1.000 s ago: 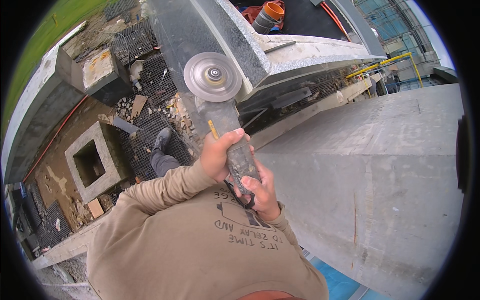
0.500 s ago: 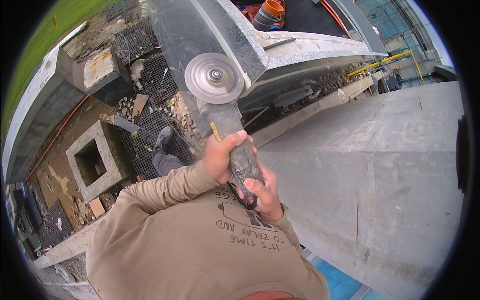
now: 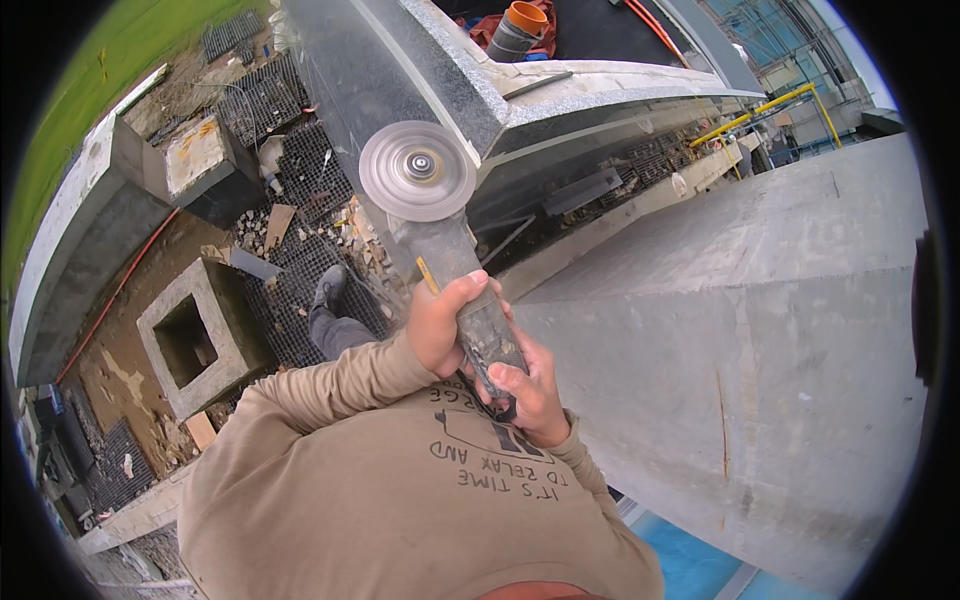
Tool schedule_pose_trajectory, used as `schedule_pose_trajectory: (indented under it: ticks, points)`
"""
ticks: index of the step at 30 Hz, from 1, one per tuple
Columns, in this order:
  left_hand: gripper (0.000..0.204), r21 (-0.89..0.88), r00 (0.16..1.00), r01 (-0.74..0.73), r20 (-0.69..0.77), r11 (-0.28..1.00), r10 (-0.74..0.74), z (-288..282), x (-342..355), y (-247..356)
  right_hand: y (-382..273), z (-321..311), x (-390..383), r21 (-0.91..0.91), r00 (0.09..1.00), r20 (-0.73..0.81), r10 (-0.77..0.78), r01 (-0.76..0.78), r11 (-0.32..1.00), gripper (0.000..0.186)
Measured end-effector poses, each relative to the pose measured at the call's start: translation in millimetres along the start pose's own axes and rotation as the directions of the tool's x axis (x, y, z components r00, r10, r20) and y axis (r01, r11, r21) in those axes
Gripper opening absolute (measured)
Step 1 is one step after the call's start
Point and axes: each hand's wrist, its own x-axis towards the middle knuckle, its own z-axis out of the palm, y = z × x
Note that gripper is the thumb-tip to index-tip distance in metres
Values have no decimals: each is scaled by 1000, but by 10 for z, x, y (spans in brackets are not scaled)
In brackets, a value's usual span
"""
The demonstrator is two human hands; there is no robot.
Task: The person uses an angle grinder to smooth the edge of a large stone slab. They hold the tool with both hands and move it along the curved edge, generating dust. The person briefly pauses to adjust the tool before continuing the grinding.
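Observation:
Both my hands hold a dusty grey angle grinder (image 3: 487,325) in front of my chest. My left hand (image 3: 438,328) wraps round its body near the head, the thumb lying across the top. Farther back, my right hand (image 3: 535,392) grips the rear end, its thumb on the casing. A round grey cutting disc (image 3: 417,172) faces up at the grinder's far end; its smeared rings suggest it is spinning. Beyond it lies the corner of a low wall clad in dark polished stone (image 3: 490,100). Whether disc and stone touch, I cannot tell.
On the left stand a hollow concrete block (image 3: 205,310), a solid block (image 3: 215,165) and black plastic grids (image 3: 300,300), with rubble (image 3: 365,240) around them. A large grey concrete wall (image 3: 740,340) fills the right. An orange-rimmed pipe (image 3: 520,30) stands behind the stone wall.
The view has shifted slightly. The disc sits a little lower and farther left in the picture. Both hands keep the same hold on the grinder.

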Motion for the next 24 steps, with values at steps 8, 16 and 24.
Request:
schedule_pose_trajectory:
  ticks: [8,16,24]
  points:
    - [39,-5,1000,5,8,1000,-5,13,-21,-84,-1,-47,-76,-2,1000,16,-15,15,1000,72]
    - [40,-22,999,48,15,999,-48,-9,-22,-65,-33,-31,-63,-19,1000,13,-15,15,1000,72]
    - [40,-20,1000,15,18,1000,-15,-65,70,42,-16,28,85,-10,1000,-12,1,-1,1000,70]
